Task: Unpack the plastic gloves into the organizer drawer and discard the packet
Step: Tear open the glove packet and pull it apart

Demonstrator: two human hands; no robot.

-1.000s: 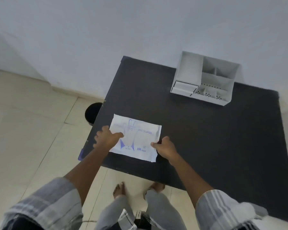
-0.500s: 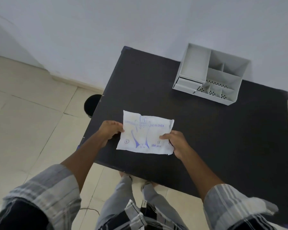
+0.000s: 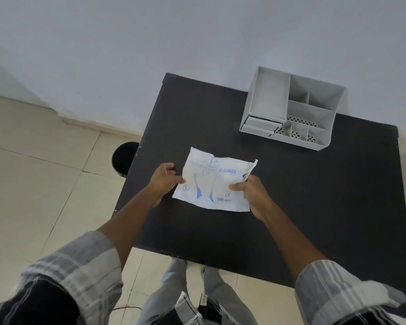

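Observation:
A white glove packet (image 3: pixel 215 182) with blue print reading "GLOVES" and "100 pieces" is held just above the black table (image 3: pixel 314 195). My left hand (image 3: pixel 163 178) pinches its left edge. My right hand (image 3: pixel 250 192) grips its right edge, where the upper right corner looks torn or curled. The white organizer (image 3: pixel 291 109) stands at the table's far side, with several open compartments and two small drawers (image 3: pixel 259 125) at its front left, both pushed in.
A black round bin (image 3: pixel 123 158) stands on the tiled floor beside the table's left edge, partly hidden by it. A pale wall runs behind the table. My legs and feet show below the table's near edge.
Both hands have lifted the packet off the table's near left part and carried it up and toward the middle. The right corner has opened or curled.

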